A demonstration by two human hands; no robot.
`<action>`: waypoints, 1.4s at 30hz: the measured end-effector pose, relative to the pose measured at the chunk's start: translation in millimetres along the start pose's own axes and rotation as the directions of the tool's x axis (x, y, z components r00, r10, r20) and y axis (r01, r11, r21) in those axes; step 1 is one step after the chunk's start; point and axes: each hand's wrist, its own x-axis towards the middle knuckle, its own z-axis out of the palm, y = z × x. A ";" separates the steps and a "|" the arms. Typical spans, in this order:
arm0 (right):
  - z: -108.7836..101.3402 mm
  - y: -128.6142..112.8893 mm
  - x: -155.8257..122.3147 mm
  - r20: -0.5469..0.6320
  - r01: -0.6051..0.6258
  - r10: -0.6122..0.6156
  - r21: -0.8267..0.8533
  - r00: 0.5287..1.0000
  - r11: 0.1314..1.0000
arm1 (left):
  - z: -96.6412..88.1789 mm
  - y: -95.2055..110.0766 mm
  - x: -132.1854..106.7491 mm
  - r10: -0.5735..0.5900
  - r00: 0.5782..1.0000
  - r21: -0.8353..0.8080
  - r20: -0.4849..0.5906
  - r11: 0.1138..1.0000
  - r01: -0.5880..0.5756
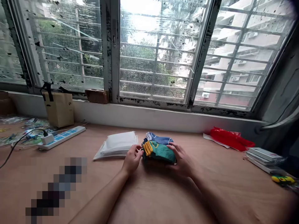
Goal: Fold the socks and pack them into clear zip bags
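Note:
A pile of folded socks sits in front of me at the middle of the table. Green socks (163,152) with yellow cuffs lie at the near side, and blue socks (161,139) with white-striped cuffs lie behind them. My left hand (133,158) is at the cuff end, its fingers curled in against the edge of the green socks. My right hand (182,160) grips the other end, fingers on top and thumb low at the near side. A stack of whitish plastic bags (120,143) lies just left of the socks, behind my left hand.
A power strip (67,137) with a plugged-in adapter and a cardboard box (59,109) stand at the left. At the right lie a red plastic bag (230,138), a stack of flat boxes (265,157) and a yellow-green tool (282,179). A pixelated patch hides something front left.

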 end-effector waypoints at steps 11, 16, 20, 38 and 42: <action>26.3 79.5 -28.2 -0.046 -0.519 0.522 0.066 0.852 0.852 | -8.3 -1.2 2.6 0.042 0.991 0.308 0.126 0.948 -0.079; 32.3 80.5 -33.9 0.122 -0.509 0.511 -0.047 0.851 0.859 | -16.3 0.7 5.3 -0.019 0.997 0.514 0.068 0.858 -0.019; 30.6 75.6 -30.8 0.164 -0.507 0.517 -0.104 0.840 0.856 | -15.5 -13.5 5.2 -0.137 0.987 0.625 0.086 0.779 0.053; 18.9 66.8 -26.2 0.205 -0.533 0.544 -0.113 0.814 0.839 | -15.0 -25.7 6.4 -0.270 0.946 0.715 0.177 0.696 0.065; 18.1 65.9 -26.2 0.200 -0.530 0.539 -0.103 0.818 0.842 | -14.7 -24.4 5.8 -0.269 0.947 0.712 0.174 0.699 0.067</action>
